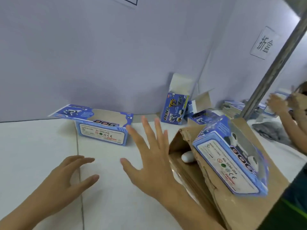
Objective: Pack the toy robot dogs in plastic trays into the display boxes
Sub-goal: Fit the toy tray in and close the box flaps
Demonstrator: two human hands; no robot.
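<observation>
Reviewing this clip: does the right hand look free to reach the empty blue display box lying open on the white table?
Probably yes. The right hand is spread open, holding nothing, and only bare white table lies between it and the empty blue display box.

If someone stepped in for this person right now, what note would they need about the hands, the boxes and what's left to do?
Left hand: open, holding nothing, over the white table.
Right hand: open, fingers spread, holding nothing.
Packed display box: toy robot dog visible through its window; it leans tilted at the brown carton on the right.
Empty display box: lies on the table ahead, window flap open.
Another display box: stands upright by the wall, top flap open.
Done: one box looks packed.
Left: fill the open boxes; no loose dog in a tray shows here.
</observation>
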